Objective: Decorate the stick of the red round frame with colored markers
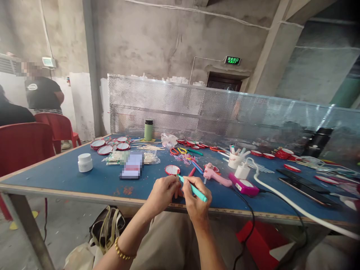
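Note:
My right hand (197,200) is closed around a teal pen (194,189), its tip pointing up and left toward my left hand. My left hand (163,193) pinches a thin wooden stick (176,190) that hangs down from the fingers, just above the near edge of the blue table (70,176). A round red-rimmed white disc (171,170) lies on the table right behind my hands. A pink glue gun (215,175) rests to the right of them.
On the table stand a white jar (84,162), a green bottle (148,130), a white cup of pens (234,159), scissors, several red-rimmed discs, a magenta gadget (244,185) with cables, and two dark phones (305,186). Red chairs and another person stand at left. A perforated metal screen backs the table.

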A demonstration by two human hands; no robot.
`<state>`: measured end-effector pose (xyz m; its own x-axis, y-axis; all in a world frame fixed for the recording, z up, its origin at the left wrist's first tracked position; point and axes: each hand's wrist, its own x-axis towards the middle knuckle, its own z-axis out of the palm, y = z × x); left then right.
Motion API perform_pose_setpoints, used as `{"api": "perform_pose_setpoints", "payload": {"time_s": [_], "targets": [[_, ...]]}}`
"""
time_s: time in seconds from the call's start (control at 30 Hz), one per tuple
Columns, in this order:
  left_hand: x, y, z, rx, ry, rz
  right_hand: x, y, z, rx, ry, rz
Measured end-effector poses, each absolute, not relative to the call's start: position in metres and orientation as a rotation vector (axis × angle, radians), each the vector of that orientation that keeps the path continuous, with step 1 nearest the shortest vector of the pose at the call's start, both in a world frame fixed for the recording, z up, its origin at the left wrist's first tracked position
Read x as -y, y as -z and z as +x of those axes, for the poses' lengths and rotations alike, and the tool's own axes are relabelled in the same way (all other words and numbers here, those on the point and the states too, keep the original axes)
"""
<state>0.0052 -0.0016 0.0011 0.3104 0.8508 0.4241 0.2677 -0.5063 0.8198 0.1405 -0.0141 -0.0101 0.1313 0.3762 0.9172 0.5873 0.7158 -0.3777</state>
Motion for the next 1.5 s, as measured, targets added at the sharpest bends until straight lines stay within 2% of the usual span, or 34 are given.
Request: {"api": "perform_pose_setpoints", "payload": {"time_s": [1.5], "targets": [[-0.0007, 0.0002, 0.0056, -0.939, -1.241, 2.004, 0.0096, 0.0139, 0.1435, 1.462, 0.211, -0.826]]}}
